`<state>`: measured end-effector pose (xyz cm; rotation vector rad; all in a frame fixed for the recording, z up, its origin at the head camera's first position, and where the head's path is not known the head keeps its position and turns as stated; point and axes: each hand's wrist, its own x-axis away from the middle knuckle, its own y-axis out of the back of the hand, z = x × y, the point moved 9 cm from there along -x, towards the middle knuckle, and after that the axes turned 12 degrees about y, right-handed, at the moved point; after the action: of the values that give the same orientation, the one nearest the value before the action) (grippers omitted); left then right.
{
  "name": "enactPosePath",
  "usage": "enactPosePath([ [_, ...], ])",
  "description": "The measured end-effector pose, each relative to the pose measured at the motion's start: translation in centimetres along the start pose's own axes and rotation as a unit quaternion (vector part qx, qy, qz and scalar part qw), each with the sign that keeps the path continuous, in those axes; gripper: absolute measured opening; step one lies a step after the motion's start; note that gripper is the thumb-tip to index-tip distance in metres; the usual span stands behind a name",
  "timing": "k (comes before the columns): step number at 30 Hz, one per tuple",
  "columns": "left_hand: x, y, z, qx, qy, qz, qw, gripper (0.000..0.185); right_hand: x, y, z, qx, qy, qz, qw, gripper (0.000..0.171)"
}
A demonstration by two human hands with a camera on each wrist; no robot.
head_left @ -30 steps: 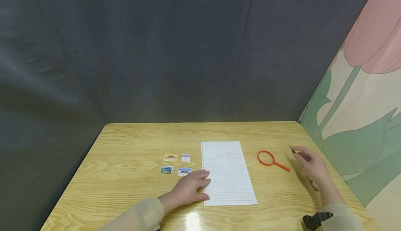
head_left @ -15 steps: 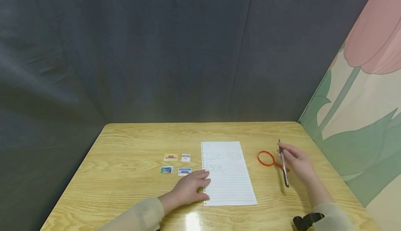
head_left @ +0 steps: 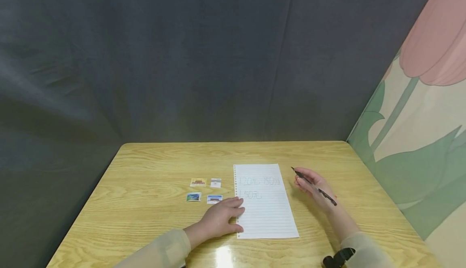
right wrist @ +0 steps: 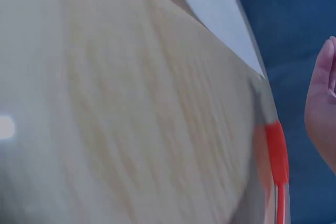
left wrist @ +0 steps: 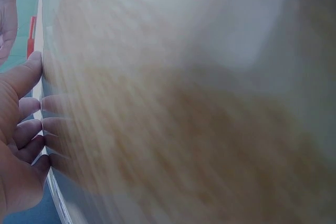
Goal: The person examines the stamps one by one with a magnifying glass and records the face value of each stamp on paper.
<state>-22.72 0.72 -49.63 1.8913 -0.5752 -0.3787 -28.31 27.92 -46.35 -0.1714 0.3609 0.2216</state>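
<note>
A sheet of lined paper [head_left: 267,215] with punch holes down its left side bears two lines of faint handwriting. My left hand [head_left: 220,218] rests on its left edge with the fingers spread. To the right of the sheet, my right hand [head_left: 314,187] holds a black pen [head_left: 323,195] between thumb and fingers, tip pointing up and left above the table. Behind that hand the red magnifying glass is almost wholly hidden in the head view. Its red handle [right wrist: 277,153] shows in the right wrist view, where the pen cannot be seen.
Left of the paper lie several small stamps: a yellow stamp [head_left: 198,182], a pale stamp [head_left: 216,182], a green-blue stamp [head_left: 194,197] and a blue stamp [head_left: 214,199]. The wooden table [head_left: 145,219] ends at a dark curtain [head_left: 204,78]; a tulip-patterned wall [head_left: 426,159] stands right.
My right hand has carried the pen left, from beyond the magnifying glass toward the paper, and the pen has swung round to point up-left. The left hand has not moved.
</note>
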Motion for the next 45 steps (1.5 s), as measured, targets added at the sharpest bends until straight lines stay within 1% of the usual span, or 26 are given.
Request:
enactPosePath([
  [4,0.0,0.0,0.0,-0.002,0.002,0.002,1.0000,0.062,-0.3,-0.9,-1.3,0.057,-0.013,-0.017,0.998,0.041],
  [8,0.0,0.1,0.0,-0.004,0.005,0.004,1.0000,0.062,-0.6,-1.4,-2.6,0.096,-0.027,-0.036,0.994,0.041],
  [13,0.1,0.3,-0.1,-0.006,0.001,-0.002,1.0000,0.062,-0.7,-1.9,-3.8,0.108,-0.044,-0.057,0.992,0.035],
  [14,0.1,0.3,-0.1,-0.006,0.000,-0.002,1.0000,0.062,-0.5,-1.9,-4.1,0.116,-0.058,-0.064,0.989,0.035],
  [16,0.1,0.3,-0.2,-0.007,0.000,-0.002,1.0000,0.061,-0.2,-1.8,-4.7,0.152,-0.081,-0.074,0.982,0.034],
  [18,0.1,0.2,-0.2,-0.008,0.000,-0.001,1.0000,0.062,0.0,-1.7,-5.0,0.188,-0.097,-0.081,0.974,0.031],
  [20,0.1,0.3,-0.3,-0.008,-0.001,-0.002,1.0000,0.062,0.1,-1.8,-5.2,0.219,-0.104,-0.079,0.967,0.029],
  [24,0.2,0.4,-0.3,-0.009,-0.008,-0.009,0.9999,0.062,-0.2,-2.5,-4.8,0.265,-0.075,-0.051,0.960,0.019],
  [26,0.2,0.5,-0.3,-0.007,-0.010,-0.010,0.9999,0.061,-0.2,-2.9,-4.7,0.293,-0.062,-0.038,0.953,0.014],
  [28,0.2,0.5,-0.3,-0.008,-0.010,-0.009,0.9999,0.061,-0.2,-3.2,-4.6,0.319,-0.056,-0.029,0.946,0.009],
  [31,0.2,0.4,-0.3,-0.007,-0.005,-0.004,1.0000,0.062,0.0,-3.4,-4.8,0.337,-0.057,-0.028,0.939,0.006],
  [36,0.1,0.3,-0.2,-0.013,-0.001,-0.004,0.9999,0.062,0.1,-3.4,-5.1,0.348,-0.050,-0.037,0.936,0.006],
  [39,0.1,0.4,-0.3,-0.016,-0.004,-0.007,0.9998,0.062,0.0,-3.4,-5.0,0.356,-0.037,-0.038,0.933,0.007],
  [45,0.1,0.5,-0.4,-0.008,-0.005,-0.004,0.9999,0.061,-0.1,-3.6,-4.8,0.375,-0.019,-0.039,0.926,0.008],
])
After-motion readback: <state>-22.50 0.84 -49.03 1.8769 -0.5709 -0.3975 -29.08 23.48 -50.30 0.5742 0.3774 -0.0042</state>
